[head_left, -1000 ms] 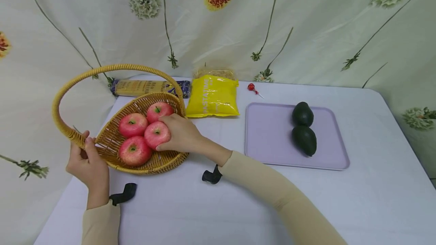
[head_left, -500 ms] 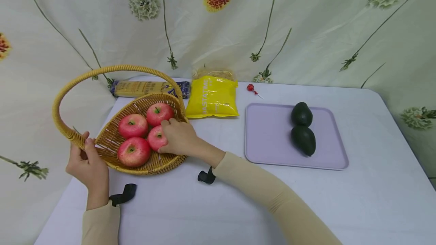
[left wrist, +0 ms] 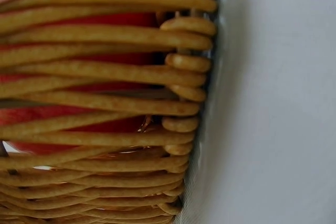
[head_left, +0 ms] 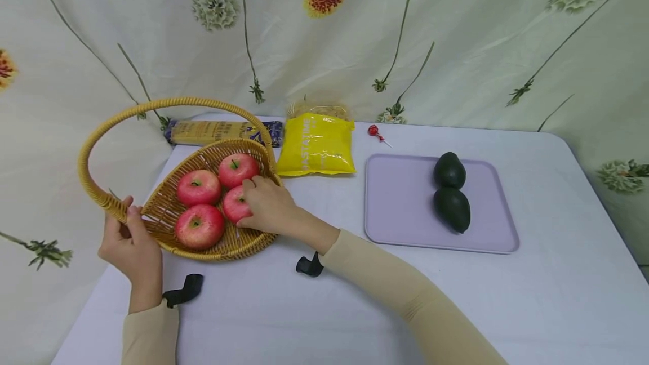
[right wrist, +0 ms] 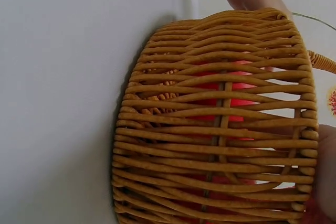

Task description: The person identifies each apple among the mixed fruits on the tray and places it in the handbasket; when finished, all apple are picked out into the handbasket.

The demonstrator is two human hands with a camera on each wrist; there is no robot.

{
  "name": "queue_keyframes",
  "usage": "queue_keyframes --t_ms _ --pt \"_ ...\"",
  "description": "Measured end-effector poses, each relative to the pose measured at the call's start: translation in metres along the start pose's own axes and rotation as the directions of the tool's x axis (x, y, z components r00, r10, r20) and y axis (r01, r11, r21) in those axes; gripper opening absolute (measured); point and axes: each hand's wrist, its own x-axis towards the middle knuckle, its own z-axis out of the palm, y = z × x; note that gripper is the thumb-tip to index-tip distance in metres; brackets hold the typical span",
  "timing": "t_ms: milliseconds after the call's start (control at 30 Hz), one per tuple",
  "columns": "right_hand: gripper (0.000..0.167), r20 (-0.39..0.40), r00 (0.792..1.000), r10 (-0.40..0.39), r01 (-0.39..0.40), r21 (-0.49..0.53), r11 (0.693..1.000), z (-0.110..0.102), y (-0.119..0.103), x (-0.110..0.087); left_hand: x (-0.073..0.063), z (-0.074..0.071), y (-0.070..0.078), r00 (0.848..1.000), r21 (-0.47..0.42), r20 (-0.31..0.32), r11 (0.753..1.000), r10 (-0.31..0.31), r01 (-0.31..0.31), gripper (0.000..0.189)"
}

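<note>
A woven wicker basket (head_left: 243,249) with a tall arched handle stands at the table's left side. My left hand (head_left: 133,249) grips it where the handle joins the rim, thumb on the near side. Several red apples (head_left: 199,187) lie inside. Within the right side of the basket, my right hand (head_left: 271,205) holds the rightmost apple (head_left: 234,205), with the thumb at its near side and curled fingers at its far side. In the right wrist view, the basket wall (right wrist: 210,129) covers most of the apples; the left wrist view shows weave (left wrist: 94,98) with red behind it.
Behind the basket lie a long pasta packet (head_left: 213,132) and a yellow pasta bag (head_left: 316,145). A red lollipop (head_left: 374,130) lies near the back edge. To the right, a lilac tray (head_left: 400,201) bears two dark avocados (head_left: 451,210).
My right hand has shifted slightly right and lower into the basket, the rightmost apple moving with it away from the others. The left hand and basket have stayed in place.
</note>
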Motion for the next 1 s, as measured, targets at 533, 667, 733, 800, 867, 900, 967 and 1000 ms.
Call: queue_keyframes --t_ms 533,667,733,800,867,900,967,1000 --pt "0.078 -0.077 0.996 -0.033 0.065 0.452 0.889 -0.029 0.028 -0.064 0.009 -0.017 0.006 0.992 0.099 0.104 0.993 -0.067 0.057 0.028" --pt "0.077 -0.113 0.993 -0.027 0.082 0.518 0.852 -0.033 0.047 -0.098 0.013 -0.029 0.016 0.962 0.318 0.223 0.945 -0.158 0.082 0.027" --pt "0.077 -0.116 0.993 -0.014 0.075 0.533 0.843 -0.034 0.058 -0.116 0.013 -0.037 0.025 0.931 0.419 0.303 0.906 -0.203 0.061 0.038" --pt "0.076 -0.12 0.993 0.002 0.064 0.538 0.84 -0.036 0.069 -0.135 0.013 -0.046 0.036 0.889 0.506 0.382 0.862 -0.253 0.028 0.055" --pt "0.075 -0.129 0.991 0.022 0.05 0.524 0.85 -0.037 0.081 -0.155 0.011 -0.053 0.048 0.835 0.574 0.456 0.819 -0.306 -0.013 0.077" --pt "0.075 -0.133 0.99 0.035 0.039 0.515 0.856 -0.037 0.088 -0.165 0.009 -0.056 0.055 0.808 0.605 0.484 0.796 -0.335 -0.033 0.085" --pt "0.075 -0.145 0.987 0.063 0.017 0.492 0.87 -0.037 0.101 -0.184 0.005 -0.06 0.068 0.757 0.67 0.529 0.737 -0.384 -0.094 0.095" --pt "0.075 -0.146 0.986 0.082 -0.002 0.481 0.877 -0.037 0.106 -0.193 0.002 -0.062 0.075 0.736 0.694 0.547 0.708 -0.4 -0.131 0.098"
